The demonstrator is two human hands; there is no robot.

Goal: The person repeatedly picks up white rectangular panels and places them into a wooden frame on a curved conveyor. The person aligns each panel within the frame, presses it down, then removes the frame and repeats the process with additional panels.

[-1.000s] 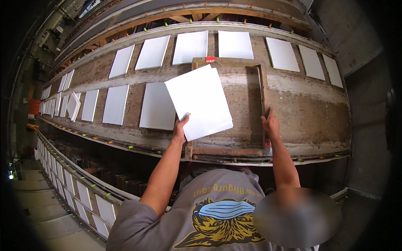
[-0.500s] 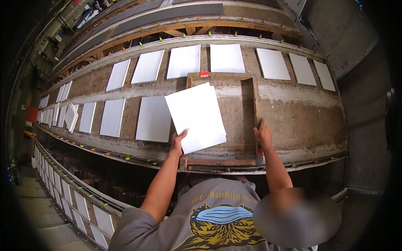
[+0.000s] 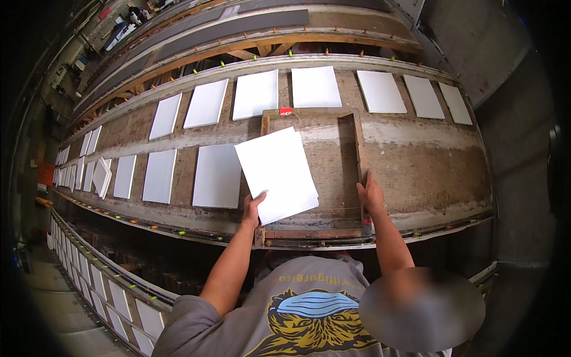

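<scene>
My left hand [image 3: 253,208] grips a small stack of white sheets [image 3: 278,175] by its lower left edge, the thumb on top. The stack is tilted and covers part of a shallow wooden frame [image 3: 309,233] on the long table. Along the frame's right rail [image 3: 360,152], my right hand [image 3: 371,193] is closed round the wood, with its forefinger stretched along the outer side. A red tag [image 3: 286,111] sits on the frame's far rail. Fingers under the stack are hidden.
Two rows of white sheets lie along the table [image 3: 428,166], including a sheet left of the frame [image 3: 217,175] and one beyond it [image 3: 316,86]. Small green and orange clips line the table's edges. Another table with white sheets [image 3: 119,300] stands behind at lower left; dark panels [image 3: 232,33] lie beyond.
The whole view has shifted slightly. My left hand still has the stack and my right hand stays on the frame's right rail; nothing was let go.
</scene>
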